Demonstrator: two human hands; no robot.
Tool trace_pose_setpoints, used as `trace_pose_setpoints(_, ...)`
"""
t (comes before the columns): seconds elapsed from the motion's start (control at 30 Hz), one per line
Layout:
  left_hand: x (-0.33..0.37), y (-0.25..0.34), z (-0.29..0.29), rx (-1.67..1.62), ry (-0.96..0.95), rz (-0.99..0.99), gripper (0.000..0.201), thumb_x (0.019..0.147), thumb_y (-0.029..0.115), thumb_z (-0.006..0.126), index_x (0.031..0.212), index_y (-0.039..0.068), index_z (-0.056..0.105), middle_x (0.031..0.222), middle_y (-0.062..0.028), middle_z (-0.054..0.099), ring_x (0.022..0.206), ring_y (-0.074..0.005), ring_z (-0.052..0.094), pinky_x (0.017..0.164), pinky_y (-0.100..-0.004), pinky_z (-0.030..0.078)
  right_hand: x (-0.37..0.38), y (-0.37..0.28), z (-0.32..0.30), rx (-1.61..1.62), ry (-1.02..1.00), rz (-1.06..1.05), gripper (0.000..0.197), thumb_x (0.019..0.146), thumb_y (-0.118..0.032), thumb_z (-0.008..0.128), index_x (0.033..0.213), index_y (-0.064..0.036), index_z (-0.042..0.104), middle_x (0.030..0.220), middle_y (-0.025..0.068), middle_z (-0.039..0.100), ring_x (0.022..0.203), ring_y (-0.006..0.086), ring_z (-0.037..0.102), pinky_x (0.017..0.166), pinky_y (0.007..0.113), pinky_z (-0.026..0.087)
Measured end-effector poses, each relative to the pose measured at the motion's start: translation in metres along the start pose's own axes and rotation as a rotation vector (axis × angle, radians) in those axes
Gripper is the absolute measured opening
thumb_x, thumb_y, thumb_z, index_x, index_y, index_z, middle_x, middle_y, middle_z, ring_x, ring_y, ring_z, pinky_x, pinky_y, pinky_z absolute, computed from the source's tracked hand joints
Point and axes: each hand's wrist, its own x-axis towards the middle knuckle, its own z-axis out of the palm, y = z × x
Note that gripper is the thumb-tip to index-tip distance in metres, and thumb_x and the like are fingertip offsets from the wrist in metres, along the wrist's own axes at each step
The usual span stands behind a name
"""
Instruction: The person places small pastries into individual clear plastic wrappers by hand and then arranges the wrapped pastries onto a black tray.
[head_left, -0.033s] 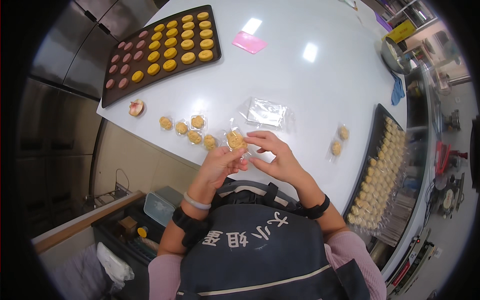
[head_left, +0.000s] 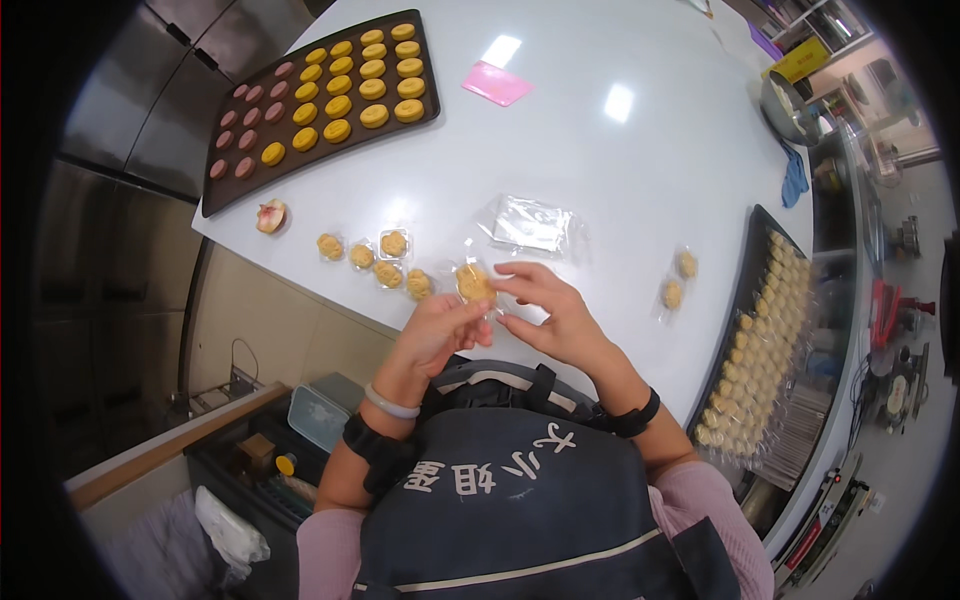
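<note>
**Small golden pastry going into a clear wrapper – handle with care**

Head view, the only one: both hands are up at the near edge of the white bench (head_left: 620, 190), working on one round golden pastry (head_left: 474, 282). It sits in a thin clear plastic wrapper, which is hard to make out against the bench. The left hand (head_left: 437, 330) has its fingers curled in under the pastry, pinching it from the near side. The right hand (head_left: 555, 315) comes in from the other side with thumb and forefinger closed on the wrapper edge just right of the pastry, the rest of its fingers loosely spread.

My guess on handling: it looks light, baked and crumbly, with a moulded top that would dent or flake if squeezed. I'd hold it by the rim with soft fingertips and keep pressure off the face. The film is probably slippery and floppy, so it's best pinched at the open edge.

Everything else, going from that pastry: just left of it runs a short row of wrapped pastries (head_left: 388, 262) along the bench edge. Just beyond it lies a stack of empty clear bags (head_left: 533, 225). Far off to the upper left is a dark tray of yellow and pink cakes (head_left: 318, 105). Well to the right is a second dark tray of pale pastries (head_left: 765, 340), with two more wrapped ones (head_left: 680, 280) between.
</note>
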Motion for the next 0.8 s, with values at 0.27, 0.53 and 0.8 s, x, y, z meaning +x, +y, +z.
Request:
trace_pose_setpoints(0.27, 0.007, -0.006, 0.008, 0.162, -0.07, -0.133, 0.03, 0.085, 0.03, 0.058, 0.088, 0.001, 0.059, 0.064, -0.0042, 0.058, 0.053, -0.0127, 0.057, 0.045, -0.0188, 0.038, -0.018, 0.002, -0.009, -0.343, -0.081, -0.072, 0.037, 0.073, -0.005, 0.066, 0.109, -0.007, 0.059, 0.109, 0.0152, 0.058, 0.086, 0.0268, 0.062, 0.072, 0.031, 0.052)
trace_pose_setpoints(0.53, 0.017, -0.007, 0.024, 0.026, -0.225, -0.04, 0.032, 0.092, 0.027, 0.047, 0.109, 0.001, 0.053, 0.1, -0.0091, 0.061, 0.093, -0.0166, 0.059, 0.07, -0.0243, 0.048, -0.024, 0.006, -0.023, -0.117, 0.025, -0.03, 0.041, 0.073, -0.004, 0.062, 0.113, -0.009, 0.058, 0.116, 0.0127, 0.055, 0.096, 0.0276, 0.06, 0.079, 0.029, 0.05)
trace_pose_setpoints(0.8, 0.013, -0.005, 0.033, -0.147, -0.181, 0.199, 0.039, 0.095, 0.026, 0.04, 0.126, 0.003, 0.037, 0.117, -0.0109, 0.05, 0.106, -0.0197, 0.052, 0.088, -0.034, 0.044, -0.015, 0.002, -0.016, -0.309, 0.064, -0.102, 0.041, 0.067, 0.0, 0.065, 0.108, -0.0063, 0.06, 0.113, 0.0102, 0.057, 0.09, 0.0249, 0.058, 0.076, 0.031, 0.048)
